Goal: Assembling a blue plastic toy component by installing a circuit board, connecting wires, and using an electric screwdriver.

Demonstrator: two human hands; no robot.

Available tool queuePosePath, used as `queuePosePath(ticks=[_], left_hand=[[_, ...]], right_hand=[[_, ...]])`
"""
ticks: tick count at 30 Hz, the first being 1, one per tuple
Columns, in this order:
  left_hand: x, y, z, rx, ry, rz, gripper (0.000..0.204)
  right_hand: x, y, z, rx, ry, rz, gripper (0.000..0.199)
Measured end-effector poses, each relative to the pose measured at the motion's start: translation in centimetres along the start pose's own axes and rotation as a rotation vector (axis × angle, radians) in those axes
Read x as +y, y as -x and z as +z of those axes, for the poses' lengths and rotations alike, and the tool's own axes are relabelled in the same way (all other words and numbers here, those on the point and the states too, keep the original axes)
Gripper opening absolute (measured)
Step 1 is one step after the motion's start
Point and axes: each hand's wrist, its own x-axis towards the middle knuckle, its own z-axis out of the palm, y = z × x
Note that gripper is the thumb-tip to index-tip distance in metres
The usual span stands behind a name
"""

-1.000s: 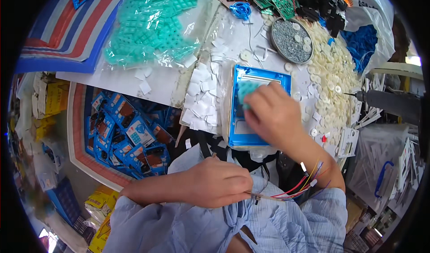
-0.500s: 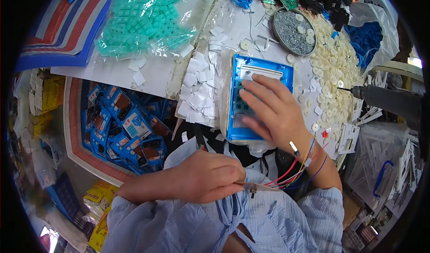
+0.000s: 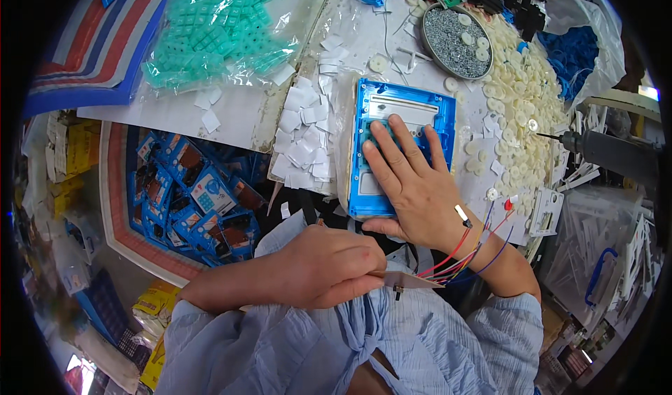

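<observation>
Lower centre: left hand [image 3: 329, 265], fingers closed, pinching a small strip [image 3: 413, 280] with coloured wires [image 3: 465, 255]. Centre: right hand [image 3: 413, 178], earlier higher on the blue case [image 3: 399, 115], now lies flat, fingers spread, pressing the keypad home. Upper right: tin of screws [image 3: 451, 34], white buttons [image 3: 521, 94].

Your right hand [image 3: 413, 185] has gone from fingertip work on the teal pad to lying flat, fingers spread, pressing it into the blue case [image 3: 400, 118].
</observation>
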Motion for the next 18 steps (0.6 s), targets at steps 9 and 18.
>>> queuePosePath(ticks=[9,18], left_hand=[[0.2,-0.7,0.5,0.124,0.127,-0.126,0.017],[-0.2,-1.3,1.7,-0.015,0.342,-0.485,0.028]], right_hand=[[2.2,5.7,-2.4,0.085,-1.13,-0.155,0.066],[0.7,5.2,-4.6,0.069,-1.316,0.203,0.043]])
